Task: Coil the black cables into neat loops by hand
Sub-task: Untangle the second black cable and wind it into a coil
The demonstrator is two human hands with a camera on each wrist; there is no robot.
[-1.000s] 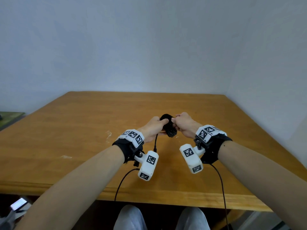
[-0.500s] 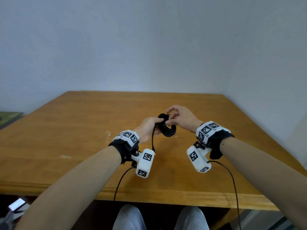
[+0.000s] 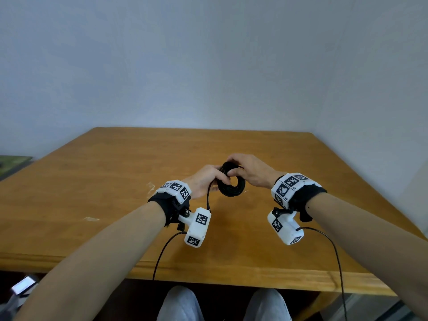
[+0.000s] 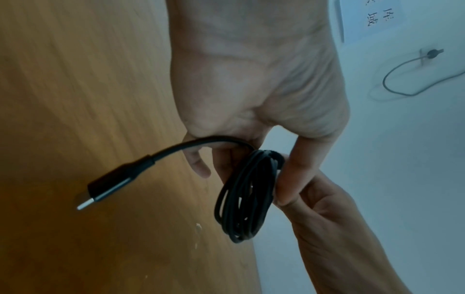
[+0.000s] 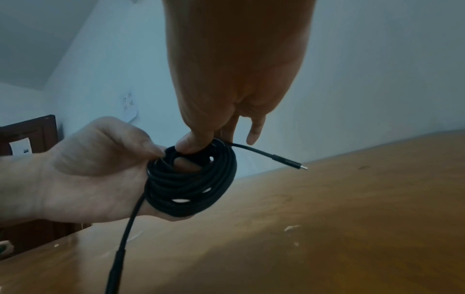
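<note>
Both hands are on it right now. The left hand (image 3: pixel 206 180) has its fingers curled round one side of the black rubber-sheathed cable wound into a small round coil (image 3: pixel 231 183), and the right hand (image 3: pixel 250 170) pinches the top of that coil between thumb and fingers. The coil's held in the air just above the orange-brown wooden table (image 3: pixel 111 181), roughly mid-table.

Two loose tails stick out: one short end with a slim metal-tipped plug (image 5: pixel 289 160) pointing away past the right fingers, and a thicker black plug end (image 4: pixel 113 184) dangling below the left hand.

I'd say the winding is basically done. To finish it well: keep the left grip firm so the loops don't spring apart, then tuck or wrap the tails snugly round the bundle.
</note>
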